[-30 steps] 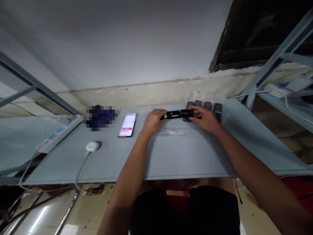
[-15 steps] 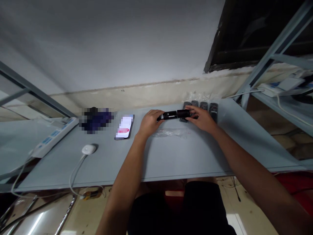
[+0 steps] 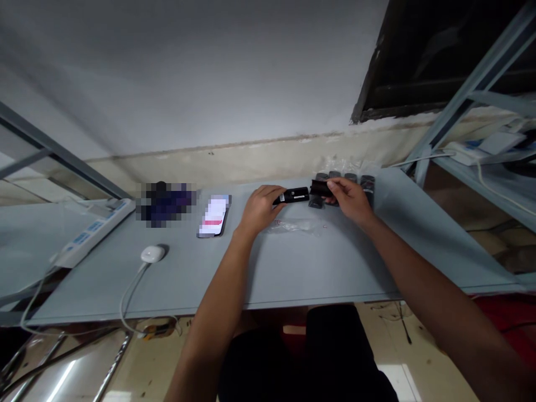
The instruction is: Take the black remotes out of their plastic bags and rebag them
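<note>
My left hand (image 3: 260, 210) is closed around one end of a black remote control (image 3: 298, 195), held back side up above the table with a small white label showing. In my right hand (image 3: 352, 201) is the dark battery cover (image 3: 319, 188), pinched between thumb and fingers. A small gap separates the cover from the remote's open end. Just behind my right hand lie several more dark remotes (image 3: 368, 184), some partly hidden by it. An empty clear plastic sleeve (image 3: 295, 226) rests on the table below the remote.
On the grey table (image 3: 318, 273) to the left are a lit phone (image 3: 214, 216), a white charger (image 3: 152, 254) with its cable, and a blurred dark purple item (image 3: 167, 205). A power strip (image 3: 96, 231) runs along the left edge. Metal frames stand at both sides.
The battery cover has come away from the remote, moving right and tilting in my right hand. The remote in my left hand has shifted slightly right.
</note>
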A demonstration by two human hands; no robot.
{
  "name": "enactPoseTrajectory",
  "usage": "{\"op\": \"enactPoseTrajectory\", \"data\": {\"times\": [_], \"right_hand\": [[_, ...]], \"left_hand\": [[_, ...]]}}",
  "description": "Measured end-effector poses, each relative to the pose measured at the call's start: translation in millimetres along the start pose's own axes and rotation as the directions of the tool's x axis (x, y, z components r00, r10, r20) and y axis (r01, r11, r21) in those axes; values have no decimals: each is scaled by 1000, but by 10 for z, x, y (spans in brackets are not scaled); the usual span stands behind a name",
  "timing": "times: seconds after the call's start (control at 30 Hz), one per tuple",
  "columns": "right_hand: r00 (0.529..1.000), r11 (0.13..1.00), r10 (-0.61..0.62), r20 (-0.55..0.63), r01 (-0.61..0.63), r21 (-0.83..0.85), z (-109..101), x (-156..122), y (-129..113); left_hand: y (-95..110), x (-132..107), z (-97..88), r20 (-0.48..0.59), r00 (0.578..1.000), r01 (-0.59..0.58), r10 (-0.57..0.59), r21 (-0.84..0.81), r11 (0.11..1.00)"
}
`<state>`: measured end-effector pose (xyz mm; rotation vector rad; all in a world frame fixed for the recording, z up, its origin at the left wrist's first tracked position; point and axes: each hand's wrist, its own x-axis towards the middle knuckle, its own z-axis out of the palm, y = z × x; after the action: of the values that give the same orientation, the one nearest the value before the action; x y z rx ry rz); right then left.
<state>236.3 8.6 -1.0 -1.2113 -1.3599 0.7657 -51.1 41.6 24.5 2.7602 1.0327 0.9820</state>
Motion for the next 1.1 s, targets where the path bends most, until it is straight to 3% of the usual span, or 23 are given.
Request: {"op": "enactPoseTrajectory", "data": {"times": [0.17,0.47,0.7,0.8,0.93,1.0,1.1], "right_hand": [[973,991,128,192,-134,19,54,-34,-44],[931,969,240,276,-247,-9,13,-64,-94],[890,963,259,375,-265,-36,-17,-81,-145],[897,968,232,375,-251,2,-2,-100,-191],[867,975,154,474,-210,69,25,-115,-211],[881,974,132,454,-202,107,28,-100,-187],[925,938,183,333,-266,223,9,-47,-131]], "left_hand": [[172,36,9,48,997,-64,63,23,998],[299,61,108,99,981,-159,168,-93,983],[373,74,89,68,975,-201,212,-139,970],[388,81,89,63,975,-203,214,-145,968],[456,93,122,77,978,-186,196,-120,975],[497,100,106,36,987,-154,158,-92,984],[537,108,27,-38,991,-129,126,-113,985]]}}
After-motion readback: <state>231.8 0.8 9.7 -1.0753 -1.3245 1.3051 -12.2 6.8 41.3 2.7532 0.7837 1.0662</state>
